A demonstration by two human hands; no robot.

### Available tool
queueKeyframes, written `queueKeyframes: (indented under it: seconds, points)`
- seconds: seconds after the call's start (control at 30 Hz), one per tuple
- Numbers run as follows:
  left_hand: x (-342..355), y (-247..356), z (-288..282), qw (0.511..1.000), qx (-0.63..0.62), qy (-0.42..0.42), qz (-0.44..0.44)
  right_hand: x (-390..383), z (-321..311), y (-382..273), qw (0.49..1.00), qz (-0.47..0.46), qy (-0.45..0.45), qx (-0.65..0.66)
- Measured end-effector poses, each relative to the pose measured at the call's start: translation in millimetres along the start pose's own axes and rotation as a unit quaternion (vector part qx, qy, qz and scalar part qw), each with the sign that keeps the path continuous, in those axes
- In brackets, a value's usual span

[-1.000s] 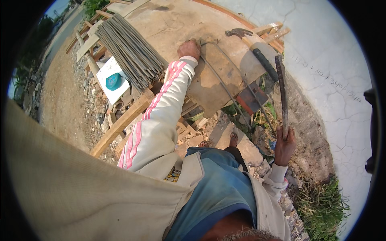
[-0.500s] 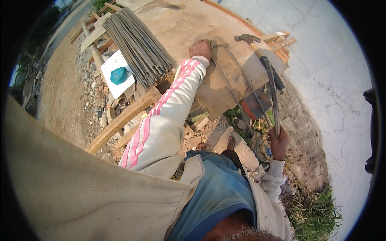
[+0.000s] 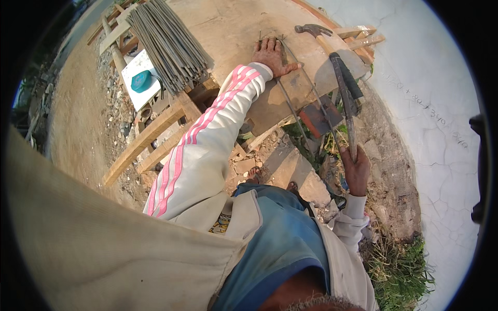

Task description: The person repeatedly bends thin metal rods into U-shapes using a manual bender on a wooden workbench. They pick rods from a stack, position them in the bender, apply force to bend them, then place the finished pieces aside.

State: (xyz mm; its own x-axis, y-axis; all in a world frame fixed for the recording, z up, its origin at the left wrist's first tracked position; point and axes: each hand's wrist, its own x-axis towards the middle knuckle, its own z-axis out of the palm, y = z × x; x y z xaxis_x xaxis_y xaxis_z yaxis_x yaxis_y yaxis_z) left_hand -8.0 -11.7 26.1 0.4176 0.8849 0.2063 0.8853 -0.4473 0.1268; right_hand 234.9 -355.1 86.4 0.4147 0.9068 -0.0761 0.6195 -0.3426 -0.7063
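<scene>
My left hand [image 3: 271, 56] lies open on the wooden board, its fingers spread over a thin bent metal rod [image 3: 306, 78]. Two long legs of the rod run from beneath the hand past the board's near edge. My right hand [image 3: 356, 170] is closed around the lower end of a thick metal bar [image 3: 346, 103], which slants up to the hammer. One rod leg ends close to the right-hand fingers; whether they touch it I cannot tell. The claw hammer [image 3: 313, 29], with a wooden handle and black grip, rests on the board beside the bar's top.
A bundle of grey metal rods [image 3: 168, 46] lies at the far left. Near it, a teal tape measure [image 3: 141, 81] sits on a white sheet [image 3: 136, 98]. A dark, red-edged block [image 3: 317, 118] is below the board's edge. Timber [image 3: 148, 140], rubble and a cracked white wall [image 3: 415, 67] surround the board.
My left hand has gone from closed around the rod to spread flat over it. The right hand still grips the bar, now slightly higher in view. The whole view has shifted a little.
</scene>
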Motion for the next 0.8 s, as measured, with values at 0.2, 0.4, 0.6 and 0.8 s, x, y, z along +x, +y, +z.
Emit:
queueKeyframes:
  seconds: [0.2, 0.4, 0.6, 0.8]
  points:
    - [2.1, 4.2, 6.3, 0.999, 0.039, -0.016, -0.017, -8.2, -69.2, 34.7, 0.996, -0.002, -0.065, 0.065]
    - [2.0, 6.2, 14.6, 0.997, 0.059, 0.004, -0.043, -15.7, -128.0, 71.6, 0.985, -0.033, -0.169, -0.003]
    - [1.7, 6.1, 20.5, 0.991, 0.119, -0.022, -0.055, 17.9, -154.8, 86.8, 0.949, -0.119, -0.238, -0.168]
    - [2.5, 2.2, 20.3, 0.993, 0.11, -0.001, -0.037, 60.6, -160.8, 91.3, 0.921, -0.23, -0.214, -0.231]
